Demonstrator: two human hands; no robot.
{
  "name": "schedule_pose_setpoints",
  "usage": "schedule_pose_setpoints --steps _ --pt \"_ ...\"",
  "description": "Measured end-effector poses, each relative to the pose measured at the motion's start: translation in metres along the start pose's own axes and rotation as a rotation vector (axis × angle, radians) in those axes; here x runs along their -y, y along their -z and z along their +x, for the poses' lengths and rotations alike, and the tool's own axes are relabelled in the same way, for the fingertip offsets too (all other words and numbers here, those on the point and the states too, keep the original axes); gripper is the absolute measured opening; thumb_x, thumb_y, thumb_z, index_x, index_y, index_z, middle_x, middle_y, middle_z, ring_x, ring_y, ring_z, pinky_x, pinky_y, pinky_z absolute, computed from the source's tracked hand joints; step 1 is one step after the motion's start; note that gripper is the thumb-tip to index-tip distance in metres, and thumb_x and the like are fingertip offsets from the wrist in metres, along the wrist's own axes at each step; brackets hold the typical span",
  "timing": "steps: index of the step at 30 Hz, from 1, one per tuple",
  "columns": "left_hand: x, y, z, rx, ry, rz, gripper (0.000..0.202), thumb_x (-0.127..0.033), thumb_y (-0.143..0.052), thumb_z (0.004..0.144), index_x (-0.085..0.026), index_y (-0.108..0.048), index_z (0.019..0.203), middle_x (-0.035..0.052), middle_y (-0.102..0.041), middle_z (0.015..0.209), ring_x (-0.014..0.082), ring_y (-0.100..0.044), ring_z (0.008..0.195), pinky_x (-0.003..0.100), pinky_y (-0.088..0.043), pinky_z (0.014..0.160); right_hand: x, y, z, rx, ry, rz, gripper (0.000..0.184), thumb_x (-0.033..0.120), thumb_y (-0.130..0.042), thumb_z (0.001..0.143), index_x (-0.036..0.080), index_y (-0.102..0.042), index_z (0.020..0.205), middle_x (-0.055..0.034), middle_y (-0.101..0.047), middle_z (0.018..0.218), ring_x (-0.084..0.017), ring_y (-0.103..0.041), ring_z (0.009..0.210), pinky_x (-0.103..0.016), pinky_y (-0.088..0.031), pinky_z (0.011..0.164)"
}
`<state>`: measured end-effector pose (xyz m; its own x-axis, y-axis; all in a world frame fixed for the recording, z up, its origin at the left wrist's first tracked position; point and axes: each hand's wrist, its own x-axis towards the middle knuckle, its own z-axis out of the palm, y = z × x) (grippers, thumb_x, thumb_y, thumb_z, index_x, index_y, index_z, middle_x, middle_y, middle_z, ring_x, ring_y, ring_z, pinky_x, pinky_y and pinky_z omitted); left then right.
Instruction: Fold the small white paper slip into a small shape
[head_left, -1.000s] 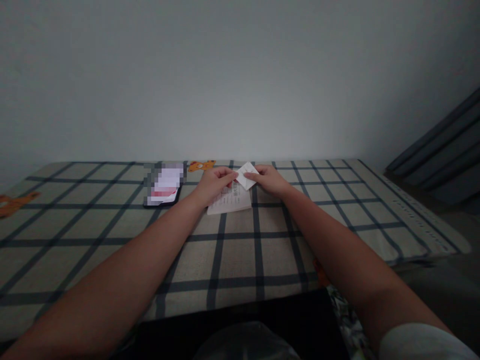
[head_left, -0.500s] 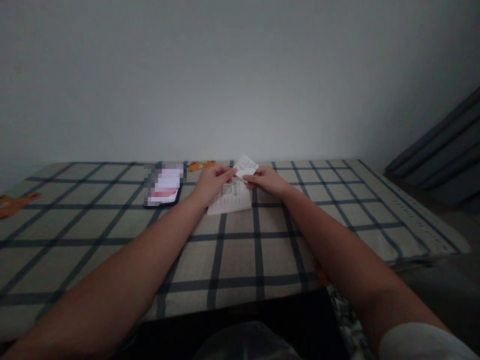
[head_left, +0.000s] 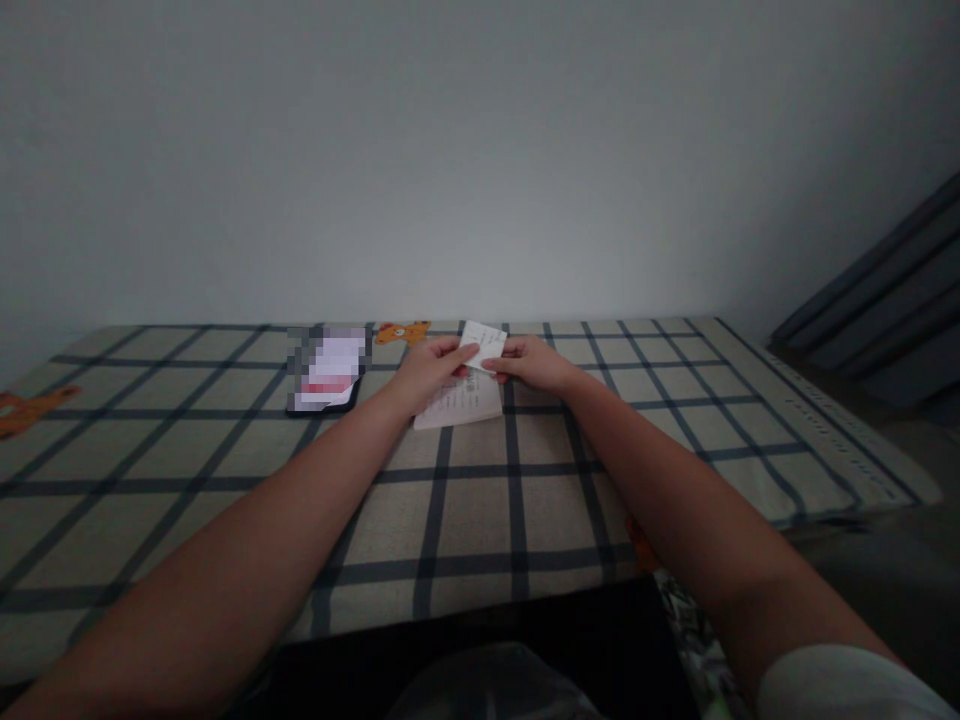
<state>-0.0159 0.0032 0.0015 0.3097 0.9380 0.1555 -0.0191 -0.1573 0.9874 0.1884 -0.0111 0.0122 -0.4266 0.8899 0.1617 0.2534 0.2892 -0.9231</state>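
Note:
Both my hands reach far across a checked cloth to a small white slip of paper. My left hand pinches its left edge and my right hand pinches its right lower edge, so the slip stands up off the surface between them. Under my hands a larger printed white sheet lies flat on the cloth. Fingers of both hands are closed on the slip.
The checked cloth covers a wide flat surface against a pale wall. A dark phone with a blurred bright screen lies left of my left hand. Orange bear prints mark the cloth. Dark striped fabric hangs at the right.
The small slip was tilted as a diamond near the sheet; it has been lifted and turned more upright between my fingertips. My arms stayed almost where they were.

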Motion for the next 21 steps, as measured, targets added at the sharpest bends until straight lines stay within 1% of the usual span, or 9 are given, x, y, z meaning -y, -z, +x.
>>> schedule_pose_setpoints --steps 2,4,6,11,16,18,21 --pt "-0.0013 0.0002 -0.0011 -0.041 -0.047 0.047 0.033 -0.045 -0.077 0.071 -0.015 -0.074 0.084 0.0022 -0.064 0.068 0.0106 -0.051 0.056 0.024 -0.037 0.053 0.0024 -0.0002 -0.0014 0.001 0.001 -0.021 0.032 0.044 -0.069 0.079 0.014 -0.066 0.070 -0.0002 -0.063 0.064 -0.011 -0.055 0.062 -0.025 -0.042 0.062" --pt "-0.0031 0.0001 -0.0018 -0.092 -0.074 0.042 0.032 -0.046 -0.077 0.070 -0.015 -0.073 0.078 0.0014 -0.062 0.065 0.0114 -0.051 0.056 0.025 -0.038 0.054 0.0051 -0.0007 -0.0024 0.013 -0.004 -0.040 0.034 0.046 -0.068 0.081 0.014 -0.066 0.071 -0.0009 -0.064 0.065 -0.011 -0.056 0.062 -0.026 -0.043 0.063" --pt "-0.0045 -0.0006 -0.0022 -0.115 -0.081 0.021 0.031 -0.046 -0.078 0.069 -0.015 -0.072 0.075 0.0014 -0.063 0.064 0.0119 -0.052 0.057 0.025 -0.040 0.054 0.0077 -0.0014 -0.0030 0.019 -0.013 -0.062 0.033 0.046 -0.068 0.081 0.014 -0.067 0.071 -0.0018 -0.066 0.066 -0.011 -0.057 0.063 -0.026 -0.044 0.064" --pt "-0.0055 -0.0028 -0.0018 -0.115 -0.076 -0.046 0.027 -0.040 -0.078 0.067 -0.015 -0.071 0.071 0.0037 -0.067 0.070 0.0125 -0.056 0.060 0.025 -0.043 0.058 0.0107 -0.0034 -0.0029 0.010 0.019 -0.090 0.030 0.041 -0.066 0.082 0.015 -0.063 0.068 -0.0015 -0.064 0.065 -0.011 -0.055 0.061 -0.026 -0.042 0.062" --pt "-0.0032 -0.0017 -0.0002 -0.123 -0.039 -0.126 0.022 -0.034 -0.078 0.067 -0.014 -0.068 0.065 0.0027 -0.064 0.063 0.0119 -0.055 0.055 0.026 -0.044 0.055 0.0063 -0.0047 -0.0015 -0.013 0.053 -0.006 0.026 0.037 -0.066 0.080 0.016 -0.058 0.066 0.0009 -0.060 0.062 -0.011 -0.054 0.060 -0.025 -0.041 0.061" --pt "-0.0014 -0.0018 0.0001 -0.108 -0.011 -0.148 0.021 -0.033 -0.079 0.066 -0.014 -0.070 0.070 0.0042 -0.067 0.068 0.0126 -0.057 0.057 0.026 -0.046 0.056 0.0047 -0.0039 -0.0012 0.003 0.070 0.023 0.023 0.034 -0.065 0.080 0.016 -0.057 0.067 0.0016 -0.059 0.062 -0.011 -0.053 0.061 -0.025 -0.042 0.062" --pt "0.0007 -0.0033 -0.0003 -0.045 0.054 -0.167 0.032 -0.034 -0.083 0.064 -0.015 -0.074 0.087 0.0074 -0.073 0.083 0.0147 -0.063 0.065 0.028 -0.049 0.061 0.0042 -0.0022 -0.0014 0.045 0.090 0.024 0.020 0.031 -0.064 0.079 0.016 -0.058 0.068 0.0017 -0.059 0.064 -0.011 -0.053 0.062 -0.026 -0.042 0.062"
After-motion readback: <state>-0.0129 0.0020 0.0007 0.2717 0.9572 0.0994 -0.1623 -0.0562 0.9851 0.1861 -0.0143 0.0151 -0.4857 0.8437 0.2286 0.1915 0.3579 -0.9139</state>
